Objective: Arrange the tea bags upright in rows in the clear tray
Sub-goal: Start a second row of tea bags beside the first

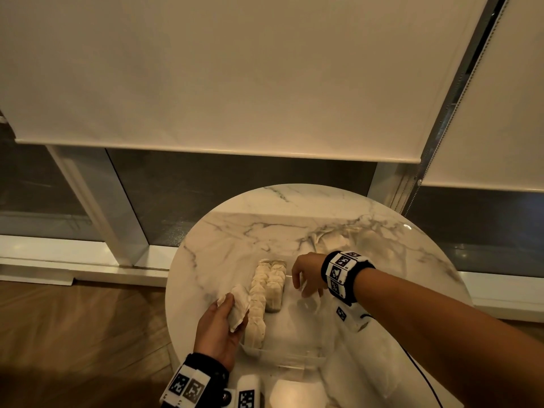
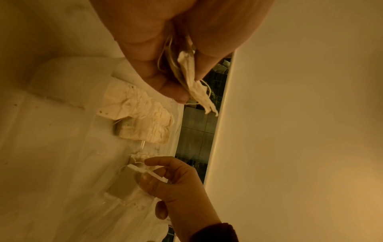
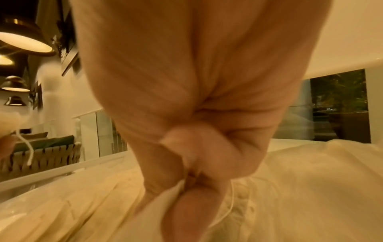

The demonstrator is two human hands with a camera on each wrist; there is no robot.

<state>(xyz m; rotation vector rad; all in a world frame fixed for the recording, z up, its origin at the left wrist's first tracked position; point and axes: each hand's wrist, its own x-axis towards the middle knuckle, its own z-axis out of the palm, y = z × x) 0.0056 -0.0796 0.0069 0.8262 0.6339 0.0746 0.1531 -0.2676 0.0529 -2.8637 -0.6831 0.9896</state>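
1. Left hand (image 1: 219, 325) is nearest to the camera, at the left long side of the clear tray (image 1: 282, 360); its thumb and fingers are curled around one crumpled tea bag (image 1: 239, 307), which it holds just beside the left row.
2. In the left wrist view the same tea bag (image 2: 190, 78) is pinched between the fingers, with its string hanging loose.
3. Inside the tray, the tea bags stand upright in two rows (image 1: 266, 293): a long left row that touches a shorter right row at the far end.
4. Right hand (image 1: 307, 275) is over the right part of the tray, fingers bent downward; in the right wrist view the fingertips (image 3: 186, 201) pinch a white tea bag (image 3: 157, 212), though this picture is blurred.
5. More loose tea bags (image 1: 332, 241) lie on the marble bench (image 1: 235, 231) behind the right wrist.
6. Farther back, a roller blind (image 1: 206, 83) covers the window.
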